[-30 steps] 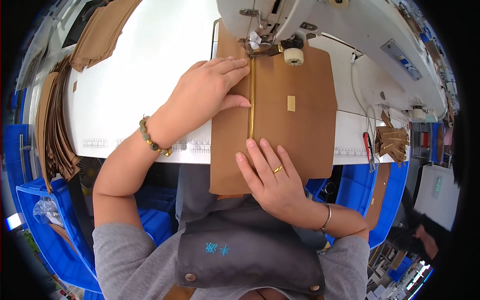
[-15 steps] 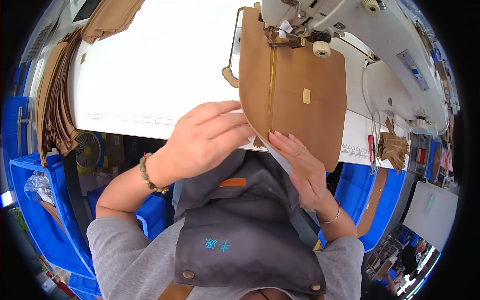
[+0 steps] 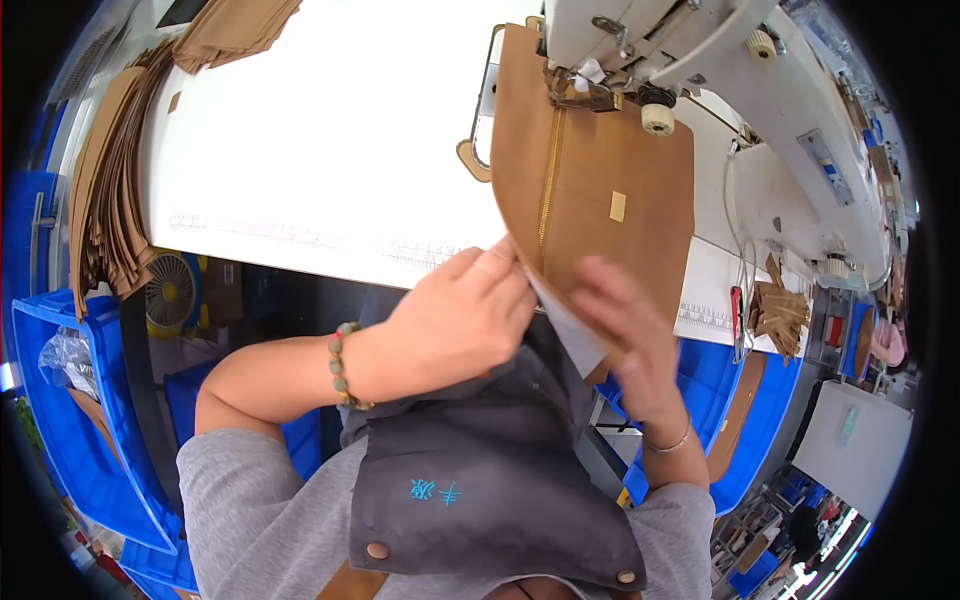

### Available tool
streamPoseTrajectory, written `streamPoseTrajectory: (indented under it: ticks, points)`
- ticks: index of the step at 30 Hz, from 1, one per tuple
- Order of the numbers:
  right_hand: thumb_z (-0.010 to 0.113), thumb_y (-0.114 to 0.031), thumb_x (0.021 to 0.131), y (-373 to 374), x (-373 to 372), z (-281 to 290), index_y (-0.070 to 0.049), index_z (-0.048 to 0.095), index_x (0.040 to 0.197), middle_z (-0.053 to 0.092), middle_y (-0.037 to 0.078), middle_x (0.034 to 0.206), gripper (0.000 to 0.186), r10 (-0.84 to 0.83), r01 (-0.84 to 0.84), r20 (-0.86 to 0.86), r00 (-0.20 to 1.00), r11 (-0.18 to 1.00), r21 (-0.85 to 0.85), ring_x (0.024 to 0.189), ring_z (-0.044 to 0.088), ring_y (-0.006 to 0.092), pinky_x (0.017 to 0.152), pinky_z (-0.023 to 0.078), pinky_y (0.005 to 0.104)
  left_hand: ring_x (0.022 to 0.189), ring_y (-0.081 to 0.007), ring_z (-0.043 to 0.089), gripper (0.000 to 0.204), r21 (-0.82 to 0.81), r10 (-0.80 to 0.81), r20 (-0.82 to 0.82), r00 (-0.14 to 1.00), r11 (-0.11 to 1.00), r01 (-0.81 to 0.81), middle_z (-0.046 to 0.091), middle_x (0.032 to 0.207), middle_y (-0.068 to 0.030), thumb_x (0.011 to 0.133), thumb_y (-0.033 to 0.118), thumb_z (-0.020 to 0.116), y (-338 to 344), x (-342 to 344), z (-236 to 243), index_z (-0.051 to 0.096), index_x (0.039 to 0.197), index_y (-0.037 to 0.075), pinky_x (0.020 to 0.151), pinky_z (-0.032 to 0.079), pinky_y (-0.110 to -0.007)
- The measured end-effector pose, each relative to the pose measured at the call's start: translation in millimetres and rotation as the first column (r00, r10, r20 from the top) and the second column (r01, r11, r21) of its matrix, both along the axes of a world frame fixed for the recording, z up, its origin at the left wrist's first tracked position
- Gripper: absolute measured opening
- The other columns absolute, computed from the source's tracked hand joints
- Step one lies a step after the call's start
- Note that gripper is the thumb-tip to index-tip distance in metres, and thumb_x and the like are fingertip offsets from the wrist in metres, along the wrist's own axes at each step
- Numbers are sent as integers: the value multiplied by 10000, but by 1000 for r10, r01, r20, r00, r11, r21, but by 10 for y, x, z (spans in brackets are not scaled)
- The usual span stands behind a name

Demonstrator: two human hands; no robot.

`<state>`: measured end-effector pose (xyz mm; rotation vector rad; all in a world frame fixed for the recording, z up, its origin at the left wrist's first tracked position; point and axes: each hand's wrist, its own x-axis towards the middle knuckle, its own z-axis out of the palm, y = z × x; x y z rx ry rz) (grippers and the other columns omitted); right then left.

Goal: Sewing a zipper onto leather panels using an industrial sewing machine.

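A brown leather-like panel (image 3: 600,180) with a brass zipper (image 3: 552,190) lies under the sewing machine head (image 3: 600,70). Its far end is at the presser foot, and its near left edge curls up to show a pale underside (image 3: 568,325). My left hand (image 3: 470,310) is closed, pinching that lifted edge between thumb and fingers. My right hand (image 3: 635,335) is smeared by motion over the panel's near part, right of the zipper, with its fingers stretched out. A small tan patch (image 3: 618,207) sits on the panel.
Brown strips (image 3: 110,190) hang in a stack at the table's left end. More brown pieces (image 3: 235,28) lie behind them. Right of the panel are a bundle of brown scraps (image 3: 778,312) and a red-handled tool (image 3: 737,305). Blue bins (image 3: 95,400) and a fan (image 3: 172,292) stand below.
My left hand has moved right and nearer, and now pinches the panel's edge. My right hand has come up off the panel's zipper. The view has shifted slightly.
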<state>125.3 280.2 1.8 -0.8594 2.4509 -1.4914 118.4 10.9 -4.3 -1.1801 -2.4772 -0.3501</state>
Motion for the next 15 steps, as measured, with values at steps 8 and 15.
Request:
streamPoseTrajectory:
  ticks: [8,15]
  points:
    - [584,-114,1051,966,-740,-53,57,599,1381,667,164,1337,372,-283,657,695,661,667,-352,1120,695,230,936,580,346,1138,-356,655,177,-299,128,-196,972,936,-184,741,1136,-258,874,161,639,275,145,-14,665,917,-9,831,537,-343]
    - [609,-151,1043,898,-373,-422,58,598,1351,691,151,1284,373,-213,348,681,701,935,-65,1002,718,241,845,602,360,1093,-353,660,186,-228,132,-208,969,957,-179,741,1138,-258,875,169,635,235,124,-51,660,924,-8,831,527,-347]
